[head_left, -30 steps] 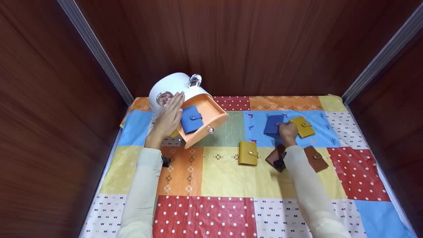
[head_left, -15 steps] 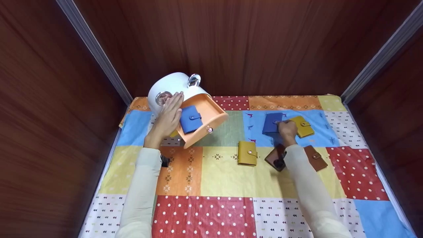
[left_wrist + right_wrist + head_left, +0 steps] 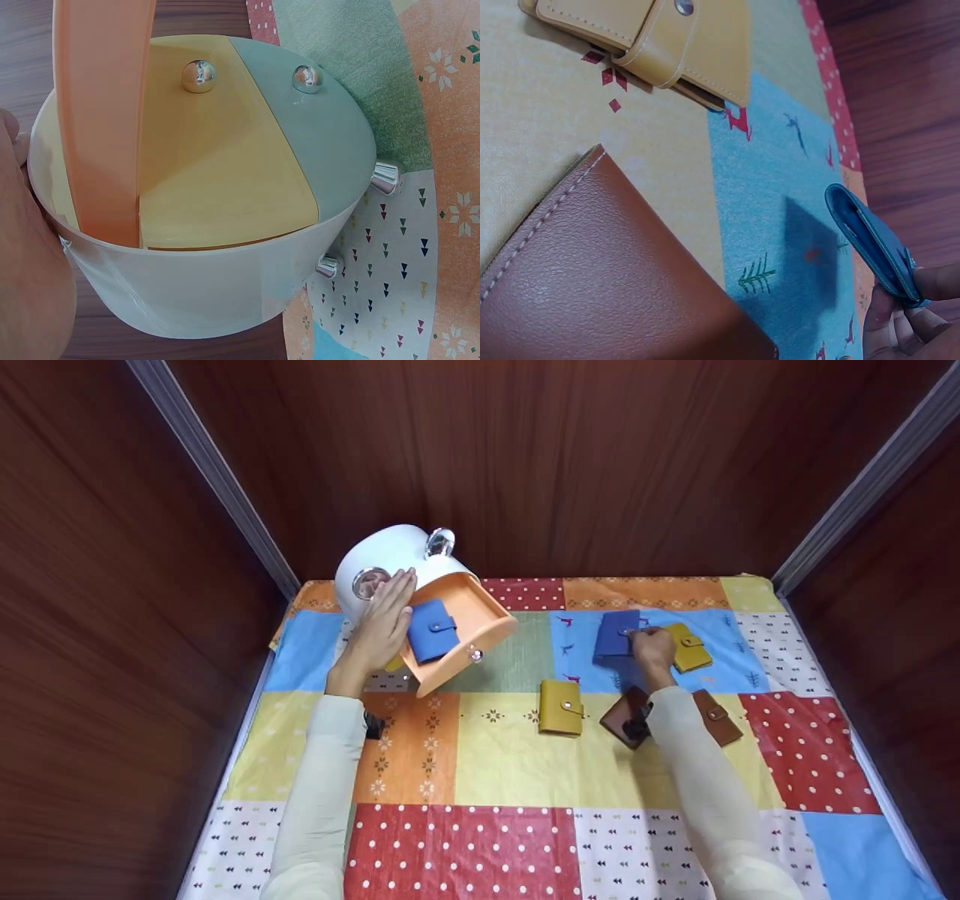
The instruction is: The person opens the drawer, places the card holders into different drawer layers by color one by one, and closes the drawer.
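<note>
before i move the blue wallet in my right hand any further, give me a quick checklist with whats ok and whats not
1. Grip: ok; the right hand pinches the held blue wallet at one end.
2. Wallet off the cloth: ok; the right wrist view shows its shadow set apart from it.
3. Orange drawer open: ok; it is pulled out.
4. Drawer unoccupied: not ok; another blue wallet lies inside, with bare floor beside it.
5. Left hand on the white unit: ok; it rests against it with fingers straight.
6. Left hand pressing firmly: cannot tell.
</note>
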The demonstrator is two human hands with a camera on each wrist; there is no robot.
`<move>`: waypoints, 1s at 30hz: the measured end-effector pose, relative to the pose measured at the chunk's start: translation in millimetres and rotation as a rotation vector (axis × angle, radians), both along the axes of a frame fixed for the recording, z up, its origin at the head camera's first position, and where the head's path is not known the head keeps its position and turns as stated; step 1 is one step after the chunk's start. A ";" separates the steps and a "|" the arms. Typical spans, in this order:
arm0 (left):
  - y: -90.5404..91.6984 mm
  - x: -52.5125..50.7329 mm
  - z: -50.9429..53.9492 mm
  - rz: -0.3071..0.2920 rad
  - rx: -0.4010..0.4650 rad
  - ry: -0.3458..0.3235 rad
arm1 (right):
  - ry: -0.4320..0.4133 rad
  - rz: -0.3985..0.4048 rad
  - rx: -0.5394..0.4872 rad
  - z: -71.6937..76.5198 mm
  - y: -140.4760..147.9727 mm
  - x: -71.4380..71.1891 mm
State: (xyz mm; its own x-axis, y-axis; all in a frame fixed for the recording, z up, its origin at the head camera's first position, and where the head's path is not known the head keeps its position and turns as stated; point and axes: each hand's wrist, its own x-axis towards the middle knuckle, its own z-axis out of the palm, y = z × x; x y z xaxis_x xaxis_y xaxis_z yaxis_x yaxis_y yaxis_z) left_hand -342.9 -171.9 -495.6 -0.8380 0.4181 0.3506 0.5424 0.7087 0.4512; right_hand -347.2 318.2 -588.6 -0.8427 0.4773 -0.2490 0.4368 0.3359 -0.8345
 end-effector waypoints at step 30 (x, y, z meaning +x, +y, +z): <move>1.1 0.9 0.6 0.014 -0.003 -0.013 | 0.094 0.051 -0.055 32.9 -17.8 8.4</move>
